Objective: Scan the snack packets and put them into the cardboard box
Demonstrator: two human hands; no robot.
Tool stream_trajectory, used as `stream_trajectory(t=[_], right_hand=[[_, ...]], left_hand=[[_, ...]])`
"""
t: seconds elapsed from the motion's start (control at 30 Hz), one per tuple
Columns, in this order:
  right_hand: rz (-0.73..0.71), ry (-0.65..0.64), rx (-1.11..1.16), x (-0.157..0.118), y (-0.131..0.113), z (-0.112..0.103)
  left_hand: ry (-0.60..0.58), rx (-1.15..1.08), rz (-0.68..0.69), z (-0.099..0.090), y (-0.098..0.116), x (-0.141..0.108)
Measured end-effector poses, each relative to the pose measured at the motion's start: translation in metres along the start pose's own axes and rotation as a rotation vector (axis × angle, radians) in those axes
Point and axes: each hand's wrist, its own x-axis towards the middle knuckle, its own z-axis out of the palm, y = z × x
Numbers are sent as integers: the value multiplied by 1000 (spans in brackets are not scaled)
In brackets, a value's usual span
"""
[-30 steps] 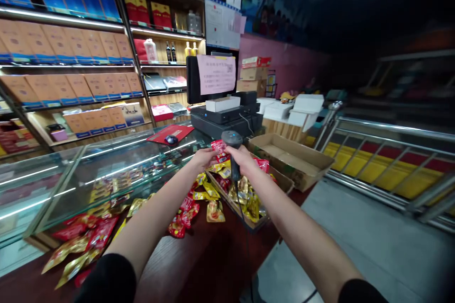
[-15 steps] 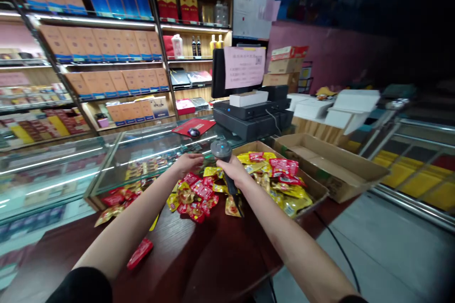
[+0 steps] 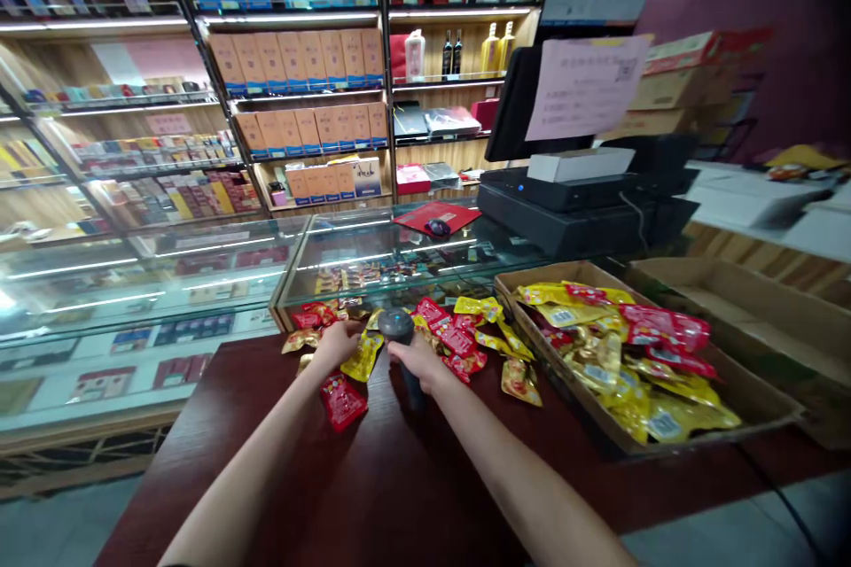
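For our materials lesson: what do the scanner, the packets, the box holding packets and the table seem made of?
Scanner: probably plastic, dark and smooth, with a soft sheen.
Packets: likely plastic film or foil, glossy; creases catch glints.
Box: apparently cardboard, matt; thin brown walls.
Table: wood or wood-look laminate, red-brown with a slight sheen; faint grain leaves both possible.

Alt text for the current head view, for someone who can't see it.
A person's right hand grips a black handheld scanner; the left hand is near a shiny yellow packet. To the right, an open brown cardboard box holds red and yellow packets.
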Motion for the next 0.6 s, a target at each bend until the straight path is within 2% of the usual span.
stream_trajectory(t=[0.13,0.3,0.43,0.6], right_hand=[[110,28,25,5,22,16],[179,42,127,5,32,17],[190,45,144,1,25,13],[53,48,109,-5,4,2]], left_hand=[[21,185,38,14,-11,-11],[56,167,70,30,-14,-22],[12,37,99,31,-5,-20],[-22,-31,149,20,18,-9]])
